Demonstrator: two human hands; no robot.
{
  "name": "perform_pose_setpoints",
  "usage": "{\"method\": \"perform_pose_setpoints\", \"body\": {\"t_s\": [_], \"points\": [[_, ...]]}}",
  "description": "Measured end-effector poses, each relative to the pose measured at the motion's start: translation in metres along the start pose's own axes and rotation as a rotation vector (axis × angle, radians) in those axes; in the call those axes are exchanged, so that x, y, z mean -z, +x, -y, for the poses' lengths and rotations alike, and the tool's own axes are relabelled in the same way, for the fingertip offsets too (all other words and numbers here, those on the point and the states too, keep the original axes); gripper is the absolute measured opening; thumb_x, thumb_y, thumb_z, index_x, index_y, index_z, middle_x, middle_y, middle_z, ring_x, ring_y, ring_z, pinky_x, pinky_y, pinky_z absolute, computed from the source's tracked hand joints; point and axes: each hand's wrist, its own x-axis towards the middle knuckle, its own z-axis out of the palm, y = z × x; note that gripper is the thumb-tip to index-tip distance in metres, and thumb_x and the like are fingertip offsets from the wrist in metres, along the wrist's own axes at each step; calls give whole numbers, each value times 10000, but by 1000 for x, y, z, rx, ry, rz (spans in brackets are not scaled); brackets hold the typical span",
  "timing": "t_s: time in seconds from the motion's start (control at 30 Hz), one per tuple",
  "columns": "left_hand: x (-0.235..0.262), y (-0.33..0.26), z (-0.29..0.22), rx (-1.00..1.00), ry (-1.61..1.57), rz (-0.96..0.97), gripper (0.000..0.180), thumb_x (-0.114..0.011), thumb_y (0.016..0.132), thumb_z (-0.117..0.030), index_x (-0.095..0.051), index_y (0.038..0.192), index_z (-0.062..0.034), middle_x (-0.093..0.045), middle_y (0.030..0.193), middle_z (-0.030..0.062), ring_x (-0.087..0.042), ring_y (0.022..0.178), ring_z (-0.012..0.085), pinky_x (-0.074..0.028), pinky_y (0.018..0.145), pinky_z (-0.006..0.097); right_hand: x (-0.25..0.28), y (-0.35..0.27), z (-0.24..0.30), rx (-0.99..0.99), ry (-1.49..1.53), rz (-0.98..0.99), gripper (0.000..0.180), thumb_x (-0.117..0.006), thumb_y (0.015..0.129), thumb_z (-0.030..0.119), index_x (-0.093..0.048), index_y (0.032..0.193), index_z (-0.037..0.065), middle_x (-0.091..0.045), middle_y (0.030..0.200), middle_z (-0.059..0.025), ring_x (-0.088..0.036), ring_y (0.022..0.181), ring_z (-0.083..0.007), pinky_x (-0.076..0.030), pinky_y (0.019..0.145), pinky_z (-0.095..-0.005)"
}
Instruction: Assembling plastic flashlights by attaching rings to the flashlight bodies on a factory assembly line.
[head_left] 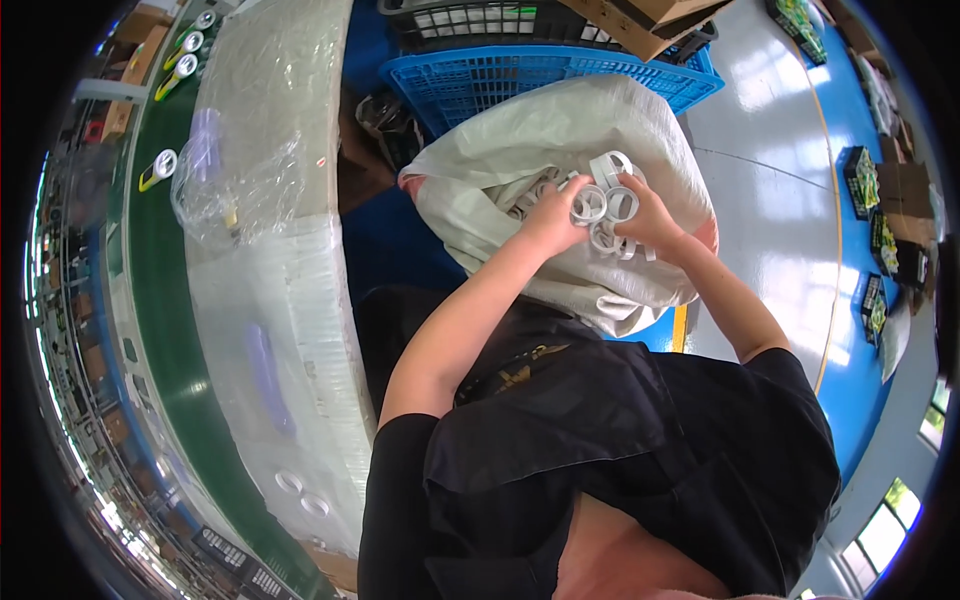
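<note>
**White plastic rings gathered from a woven sack**

Woven white sack (560, 150) sits open just in front of the person, its mouth folded back so both hands can reach inside. In the head view, the left hand (548, 222) is closed around 1 white plastic ring (588, 205), and the right hand (650, 215) pinches another ring (622, 203) while several more are bunched beneath its fingers. The rings are held together above the sack's opening, where more of them lie loose inside.

Behind the sack stands a blue plastic crate (520, 75); its contents are hidden. To the person's left runs a green conveyor belt (150, 300) carrying small yellow-and-white items (158, 168), bordered by a plastic-wrapped ledge (290, 300) with 2 white rings (300, 492) resting on it.
</note>
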Motion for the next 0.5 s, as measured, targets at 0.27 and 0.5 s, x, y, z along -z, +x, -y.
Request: {"method": "perform_pose_setpoints", "body": {"t_s": [0.27, 0.5], "points": [[30, -3, -15, -184, -76, -283, 790, -852, 580, -181, -479, 1276, -155, -642, 1025, 219, -617, 935, 413, -495, 841, 454, 26, 28, 31, 129, -213, 1, 841, -748, 590, 86, -449, 1373, 14, -487, 1362, -212, -460, 1292, -305, -356, 1087, -356], [129, -73, -76, -168, -13, -547, 775, -852, 608, -286, -465, 1271, -178, -630, 1042, 208, -585, 984, 429, -491, 852, 466, 32, 58, 165, 378, -234, 148, 904, -838, 619, 164, -404, 1389, -25, -581, 1222, -114, -533, 1149, -161, -410, 1001, -313]]}}
